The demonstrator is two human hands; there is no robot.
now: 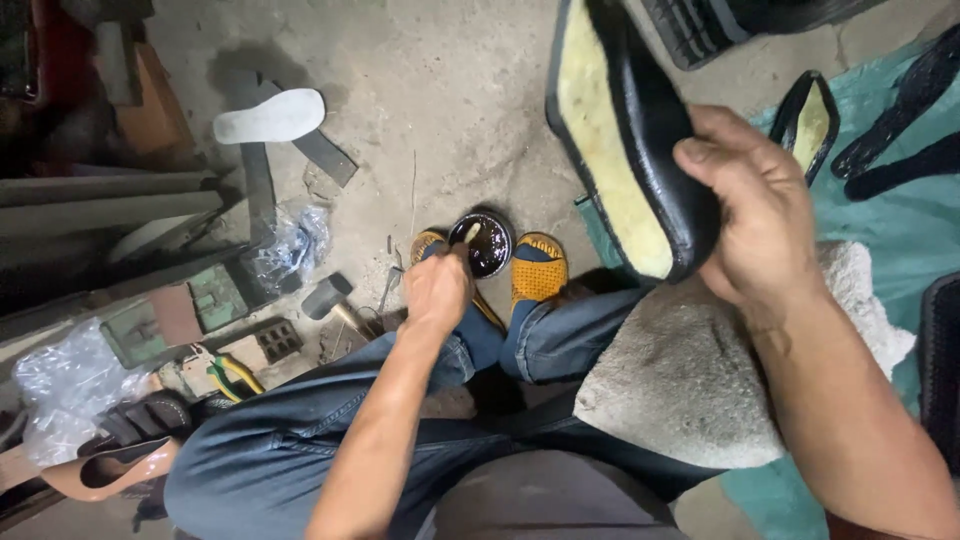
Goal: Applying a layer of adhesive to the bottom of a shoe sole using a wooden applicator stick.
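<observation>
Concrete floor (450,90): insole (270,116), hammer (325,297)

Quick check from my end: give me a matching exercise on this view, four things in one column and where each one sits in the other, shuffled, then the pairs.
Things:
1. black shoe piece with yellow foam lining
2. small round tin of dark glue
3. white flat insole
4. grey-headed hammer

Places:
A. on the concrete floor at upper left
B. gripped in the right hand
C. on the floor between the two orange sandals, under the left hand
D. on the floor left of the left knee

Pairs: 1-B, 2-C, 3-A, 4-D
</observation>
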